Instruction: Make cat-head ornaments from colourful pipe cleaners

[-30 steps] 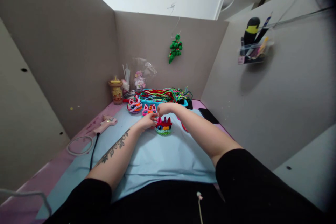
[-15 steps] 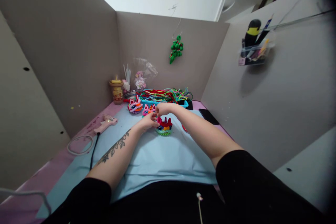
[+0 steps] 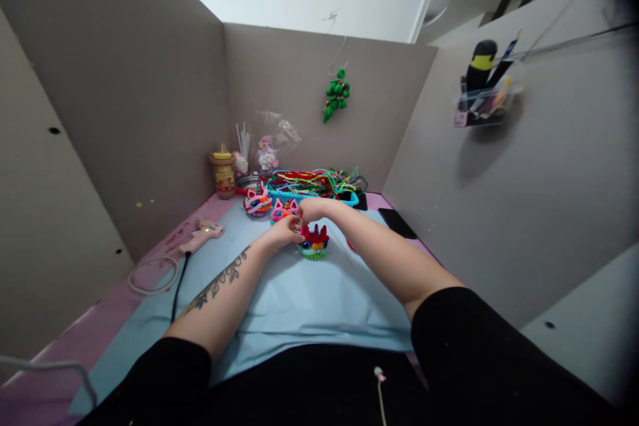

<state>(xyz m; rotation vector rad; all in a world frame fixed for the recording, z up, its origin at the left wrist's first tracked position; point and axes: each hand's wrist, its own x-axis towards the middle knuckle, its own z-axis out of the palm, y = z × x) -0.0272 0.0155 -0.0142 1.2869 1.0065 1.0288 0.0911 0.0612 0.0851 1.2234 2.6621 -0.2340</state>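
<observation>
A fuzzy animal head figure (image 3: 313, 249), with red ears, a purple horn and a green-and-white lower edge, stands on the light blue cloth (image 3: 319, 299). At its upper left, my left hand (image 3: 287, 231) is closed in a pinch, fingertips close to the red ear. My right hand (image 3: 310, 209) bends in just behind the figure, its fingers curled and meeting the left fingertips. Whatever lies between the fingers is too small to make out. Behind my hands sits a pink figure (image 3: 283, 210) with an orange horn, partly covered. Farther left is a red-and-white figure (image 3: 257, 202).
A turquoise basket (image 3: 355, 201) heaped with coloured fuzzy stems stands at the back. On the left lie a pink glue gun (image 3: 202, 234) and its cable; a lidded cup (image 3: 223, 176) is behind. A dark flat object (image 3: 397, 222) lies right. Grey panels enclose the table.
My hands stay at nearly the same place, fingers still together above the figure. The whole view has shifted very slightly; nothing else has visibly moved.
</observation>
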